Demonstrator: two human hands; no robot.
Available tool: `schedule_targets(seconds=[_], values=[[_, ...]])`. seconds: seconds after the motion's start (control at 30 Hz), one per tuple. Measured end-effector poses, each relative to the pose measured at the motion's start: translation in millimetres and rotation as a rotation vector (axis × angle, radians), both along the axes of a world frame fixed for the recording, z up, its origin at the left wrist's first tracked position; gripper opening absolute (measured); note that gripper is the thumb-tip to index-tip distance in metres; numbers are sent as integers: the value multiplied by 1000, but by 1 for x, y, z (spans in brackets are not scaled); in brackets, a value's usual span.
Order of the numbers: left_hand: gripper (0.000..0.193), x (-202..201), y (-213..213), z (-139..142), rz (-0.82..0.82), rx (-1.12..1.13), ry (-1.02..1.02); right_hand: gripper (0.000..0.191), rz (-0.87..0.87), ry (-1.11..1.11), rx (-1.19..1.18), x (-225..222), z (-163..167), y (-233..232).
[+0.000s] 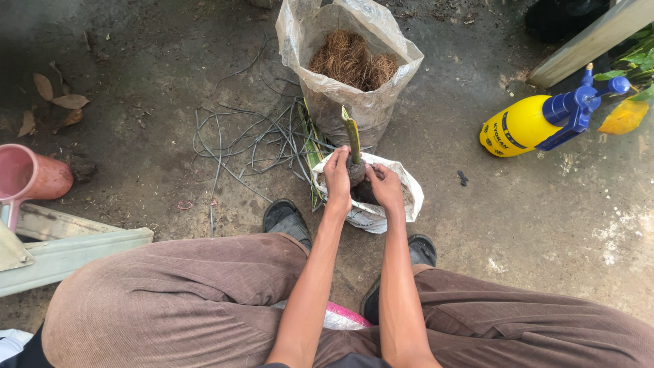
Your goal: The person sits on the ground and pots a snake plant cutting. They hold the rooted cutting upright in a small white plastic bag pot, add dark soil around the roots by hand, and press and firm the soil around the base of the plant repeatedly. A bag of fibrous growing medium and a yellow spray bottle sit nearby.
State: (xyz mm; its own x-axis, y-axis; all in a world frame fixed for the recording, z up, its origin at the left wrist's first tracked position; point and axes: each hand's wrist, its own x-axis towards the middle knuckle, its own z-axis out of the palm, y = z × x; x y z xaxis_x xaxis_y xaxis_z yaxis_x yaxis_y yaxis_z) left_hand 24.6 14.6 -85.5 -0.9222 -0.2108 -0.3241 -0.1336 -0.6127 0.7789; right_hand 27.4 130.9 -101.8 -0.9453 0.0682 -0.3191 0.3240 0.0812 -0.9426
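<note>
Damp concrete floor [170,75] under us; our left hand [338,178] and right hand [386,187] pinch the cutting's root ball [356,170] upright with curled fingers, over the small white bag [409,194].

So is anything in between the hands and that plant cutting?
Nothing visible: the left hand and right hand already touch the dark root ball of the plant cutting, over the small white bag.

Dirt-stained concrete floor [531,225], dry leaves [58,102], daylight.
</note>
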Motion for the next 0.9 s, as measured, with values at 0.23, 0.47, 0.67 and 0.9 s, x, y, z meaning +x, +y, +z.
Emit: schedule_targets(seconds=[0.23, 0.47, 0.67, 0.9], values=[[27, 0, 0, -7, -18, -14, -14, 28, 110, -110, 12, -3, 1, 11], [26, 0, 1, -11, -12, 6, -29, 25, 174, -123, 33, -4, 5, 26], [24, 0, 0, -19, 9, -14, -38, 24, 113, -62, 56, -4, 6, 32], [30, 1, 1, -17, -7, -6, 53, 28, 79, -5, 45, -4, 23, 40]])
